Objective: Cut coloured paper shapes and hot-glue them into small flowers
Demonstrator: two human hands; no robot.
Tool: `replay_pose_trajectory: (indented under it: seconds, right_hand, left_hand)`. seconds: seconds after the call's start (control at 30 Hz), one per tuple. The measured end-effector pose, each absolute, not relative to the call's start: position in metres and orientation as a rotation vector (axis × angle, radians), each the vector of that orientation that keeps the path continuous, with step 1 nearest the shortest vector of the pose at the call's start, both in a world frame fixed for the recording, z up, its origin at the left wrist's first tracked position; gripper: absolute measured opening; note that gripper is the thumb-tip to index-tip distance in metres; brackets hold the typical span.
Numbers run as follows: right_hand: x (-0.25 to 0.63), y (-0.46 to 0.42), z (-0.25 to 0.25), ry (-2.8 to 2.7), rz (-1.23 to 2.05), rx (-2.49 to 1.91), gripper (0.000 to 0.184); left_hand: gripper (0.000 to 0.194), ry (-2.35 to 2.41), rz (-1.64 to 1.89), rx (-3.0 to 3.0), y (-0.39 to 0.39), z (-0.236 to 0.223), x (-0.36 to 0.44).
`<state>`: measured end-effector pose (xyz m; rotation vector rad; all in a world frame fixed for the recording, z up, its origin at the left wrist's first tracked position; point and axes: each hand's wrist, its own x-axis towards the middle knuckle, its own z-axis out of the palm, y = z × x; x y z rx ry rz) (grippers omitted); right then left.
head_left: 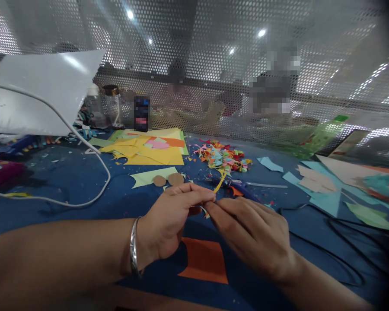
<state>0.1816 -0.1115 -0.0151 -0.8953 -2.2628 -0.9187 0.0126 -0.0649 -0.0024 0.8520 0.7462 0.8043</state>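
A narrow yellow paper strip (219, 182) sticks up and away from where the fingertips of both hands meet. My left hand (173, 211), with a silver bangle at the wrist, pinches it between thumb and fingers. Against those fingertips, my right hand (254, 233) is also closed at the strip's lower end, which the fingers hide. Below the hands lies an orange piece of paper (205, 261) with curved cut-outs. Two round brown discs (176, 179) rest by a pale green paper scrap (147, 176) just beyond my left hand.
A heap of small colourful paper bits (225, 157) lies beyond the hands, near a blue-handled tool (243, 188). Yellow sheets (155, 155) lie before a phone (141, 114). A white cable (105, 168) loops left; black cables (324, 255) run right. A perforated metal screen (201, 56) stands behind.
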Motion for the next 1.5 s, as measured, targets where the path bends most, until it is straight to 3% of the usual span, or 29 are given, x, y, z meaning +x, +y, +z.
replay_pose_trajectory:
  seconds: [0.83,1.27,1.5]
  right_hand:
    - [0.179,-0.106,-0.019,-2.206,-0.691,-0.870,0.016]
    - [0.174,-0.103,-0.015,-2.157,-0.429,-0.796,0.012]
    - [0.172,-0.104,-0.013,-2.014,-0.157,-0.948,0.012]
  left_hand:
    - [0.017,0.664,0.747,0.765,-0.060,0.002,0.012]
    - [0.036,0.658,0.765,0.789,-0.054,0.003,0.011]
    - [0.029,0.695,0.872,0.980,-0.047,0.002,0.012]
